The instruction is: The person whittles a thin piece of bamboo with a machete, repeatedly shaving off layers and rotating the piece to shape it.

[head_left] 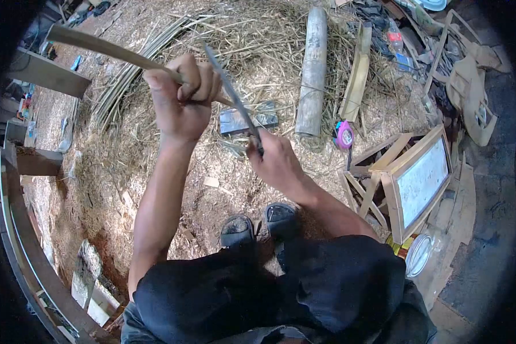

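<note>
My left hand (186,100) is closed round a long, flat bamboo strip (106,47). One end of the strip rises to the upper left, and the other comes out past my knuckles towards the blade. In my right hand (278,163) is a knife (232,92), its long narrow dark blade tilted up and to the left. The blade crosses the strip's lower end; whether they touch I cannot tell. My right fingers hide most of the handle. Below the blade, a grey rectangular block (235,122) lies on the shavings.
A thick bamboo pole (312,74) and a split bamboo piece (358,80) lie ahead. A bundle of thin strips (117,94) is at left. To the right are a pink tape measure (344,136), a wooden frame stand (393,195) and a tin (418,255). Shavings cover the ground.
</note>
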The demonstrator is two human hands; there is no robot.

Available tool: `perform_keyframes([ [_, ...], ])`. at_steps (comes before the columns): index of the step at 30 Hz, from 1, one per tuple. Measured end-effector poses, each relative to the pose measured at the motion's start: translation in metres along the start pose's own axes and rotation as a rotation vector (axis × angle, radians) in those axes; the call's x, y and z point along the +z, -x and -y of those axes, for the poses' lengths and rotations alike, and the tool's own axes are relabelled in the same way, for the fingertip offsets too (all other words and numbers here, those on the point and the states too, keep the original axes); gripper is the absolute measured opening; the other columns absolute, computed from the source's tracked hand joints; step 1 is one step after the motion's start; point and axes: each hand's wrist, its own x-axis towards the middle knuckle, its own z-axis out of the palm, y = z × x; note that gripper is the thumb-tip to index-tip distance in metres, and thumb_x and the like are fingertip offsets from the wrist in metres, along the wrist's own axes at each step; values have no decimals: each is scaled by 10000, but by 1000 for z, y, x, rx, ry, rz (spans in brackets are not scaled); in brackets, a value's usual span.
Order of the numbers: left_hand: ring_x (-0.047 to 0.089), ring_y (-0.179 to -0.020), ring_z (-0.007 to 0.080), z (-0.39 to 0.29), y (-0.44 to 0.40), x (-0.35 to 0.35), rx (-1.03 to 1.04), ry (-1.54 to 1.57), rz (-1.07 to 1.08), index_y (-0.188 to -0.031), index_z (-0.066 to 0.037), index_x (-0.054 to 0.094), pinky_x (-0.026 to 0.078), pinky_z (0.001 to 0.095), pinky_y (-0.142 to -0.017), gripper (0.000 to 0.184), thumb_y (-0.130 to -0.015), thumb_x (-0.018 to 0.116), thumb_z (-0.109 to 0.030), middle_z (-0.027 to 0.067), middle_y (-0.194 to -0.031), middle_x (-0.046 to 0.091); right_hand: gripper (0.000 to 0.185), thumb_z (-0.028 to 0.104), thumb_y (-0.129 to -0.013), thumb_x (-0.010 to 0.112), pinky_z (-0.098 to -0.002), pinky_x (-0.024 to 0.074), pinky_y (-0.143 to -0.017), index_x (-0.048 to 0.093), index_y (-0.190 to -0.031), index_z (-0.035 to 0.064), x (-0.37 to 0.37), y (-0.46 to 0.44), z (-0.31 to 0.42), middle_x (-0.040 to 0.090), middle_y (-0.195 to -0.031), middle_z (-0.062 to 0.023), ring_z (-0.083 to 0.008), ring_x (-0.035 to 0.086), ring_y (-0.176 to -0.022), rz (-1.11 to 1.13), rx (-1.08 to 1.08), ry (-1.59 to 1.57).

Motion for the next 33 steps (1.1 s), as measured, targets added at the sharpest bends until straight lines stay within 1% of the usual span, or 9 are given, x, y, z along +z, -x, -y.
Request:
perform_keyframes([
  [10, 154, -460, 82, -2, 0, -29, 57, 162, -67, -640, -163, 295, 152, 262, -439, 645, -931, 316, -738, -52, -527, 230, 178, 50, -946, 535, -343, 451, -393, 570, -1026, -106, 1, -14, 10, 600, -627, -143, -206, 604, -472, 181, 185, -83],
  [12, 181, -487, 109, -6, 4, -25, -1, 96, -57, -642, -162, 311, 186, 288, -480, 635, -914, 401, -730, -49, -529, 234, 189, 42, -934, 542, -356, 465, -411, 573, -1048, -106, 2, -11, 22, 600, -630, -131, -214, 588, -464, -89, -182, 45],
  [14, 172, -487, 102, -2, 4, -17, 3, 100, -85, -641, -164, 309, 178, 285, -477, 640, -909, 398, -738, -48, -530, 232, 209, 41, -925, 557, -376, 481, -444, 575, -1077, -101, 10, -8, 0, 604, -654, -144, -232, 574, -456, -72, -138, 32],
  [16, 175, -491, 99, -1, 5, -16, -9, 66, -60, -644, -165, 307, 176, 285, -475, 642, -904, 400, -744, -47, -534, 229, 178, 43, -942, 537, -334, 531, -457, 549, -1021, -116, 9, -16, -26, 613, -697, -129, -201, 625, -568, 265, 228, 133],
  [20, 156, -471, 88, 0, 0, -16, 9, 106, -129, -628, -153, 301, 146, 276, -449, 666, -917, 336, -752, -48, -514, 226, 132, 2, -896, 570, -359, 500, -435, 582, -986, -93, -2, -14, 3, 640, -694, -193, -246, 618, -492, 190, 260, 9],
  [21, 157, -472, 88, 0, 0, -11, 2, 73, -157, -624, -151, 302, 149, 278, -452, 678, -903, 339, -769, -49, -510, 228, 142, 16, -895, 583, -358, 497, -434, 583, -986, -94, -2, -11, 6, 646, -719, -176, -240, 623, -513, 77, 6, 23],
  [24, 158, -472, 89, 2, 0, -3, -13, 29, -142, -623, -154, 297, 153, 281, -454, 686, -889, 346, -785, -48, -512, 232, 160, 29, -888, 603, -363, 507, -461, 582, -985, -95, -2, -12, 16, 652, -741, -172, -248, 645, -563, -31, -89, 37],
  [28, 149, -474, 88, 1, -1, 0, -21, -20, -136, -623, -160, 288, 154, 280, -460, 689, -872, 363, -798, -49, -515, 231, 240, 118, -954, 568, -392, 513, -521, 577, -1055, -99, 3, -27, -31, 599, -689, -163, -260, 623, -564, 309, 572, 86],
  [33, 149, -465, 87, 3, -3, -3, -5, 29, -166, -621, -160, 289, 148, 276, -453, 677, -890, 359, -778, -48, -509, 234, 150, 81, -952, 550, -365, 508, -515, 576, -985, -63, 0, -11, -9, 606, -716, -145, -243, 620, -601, 194, 186, 125],
])
